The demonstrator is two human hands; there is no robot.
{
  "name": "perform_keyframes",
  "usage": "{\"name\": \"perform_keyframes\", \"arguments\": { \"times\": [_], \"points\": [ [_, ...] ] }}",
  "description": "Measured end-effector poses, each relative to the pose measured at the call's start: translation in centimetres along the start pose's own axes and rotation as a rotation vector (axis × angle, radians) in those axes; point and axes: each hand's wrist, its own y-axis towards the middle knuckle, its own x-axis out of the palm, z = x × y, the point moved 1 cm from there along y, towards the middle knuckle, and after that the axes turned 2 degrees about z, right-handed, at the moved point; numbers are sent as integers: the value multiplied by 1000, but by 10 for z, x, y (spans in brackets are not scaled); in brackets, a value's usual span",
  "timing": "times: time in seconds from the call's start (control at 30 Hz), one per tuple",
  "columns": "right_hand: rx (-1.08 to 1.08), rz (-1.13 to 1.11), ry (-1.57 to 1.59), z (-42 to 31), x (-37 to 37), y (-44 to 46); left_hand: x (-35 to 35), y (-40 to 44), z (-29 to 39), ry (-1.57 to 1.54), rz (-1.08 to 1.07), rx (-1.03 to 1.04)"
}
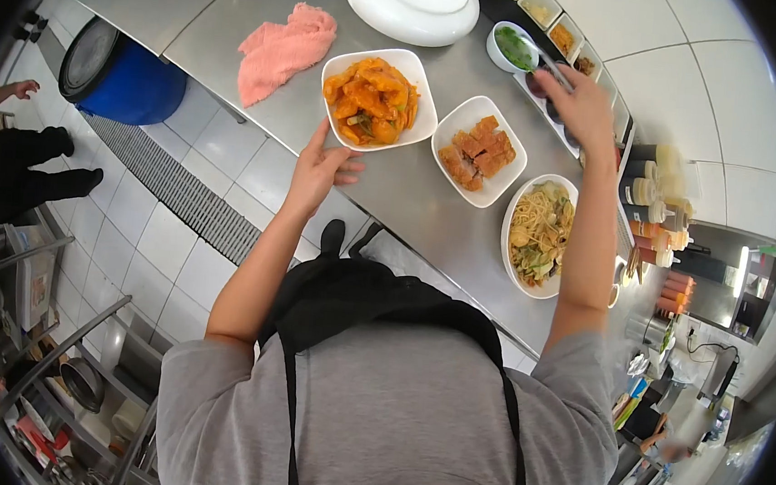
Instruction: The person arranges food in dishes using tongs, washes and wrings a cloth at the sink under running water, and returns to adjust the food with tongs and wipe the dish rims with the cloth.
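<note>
My left hand is beside the near edge of a white square bowl, with fingers apart and a fingertip at the rim. Orange, sauce-coated food fills that bowl. My right hand is closed around the handle of a slim metal utensil, its type unclear. The utensil slants toward a small white bowl of chopped green herbs. Between my hands stands a white bowl with sliced, browned crispy meat. Below my right forearm lies an oval white dish of noodles with vegetables.
A pink cloth and stacked white plates lie on the steel counter. Topping containers and sauce bottles line the wall side. A blue barrel and another person's legs are at left.
</note>
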Motion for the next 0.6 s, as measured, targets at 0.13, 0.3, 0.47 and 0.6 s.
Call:
{"name": "perform_keyframes", "arguments": {
  "times": [0.13,0.3,0.47,0.6],
  "points": [
    [-154,-28,94,-68,19,-60,10,1,-2,-27,-51,-4],
    [-289,12,15,-115,44,-100,12,5,-3,-98,-64,-18],
    [-324,111,-70,-128,55,-102,11,12,4,-172,-98,-40],
    [-302,63,-105,-137,74,-98,17,12,4,-209,-69,-55]
  ]
}}
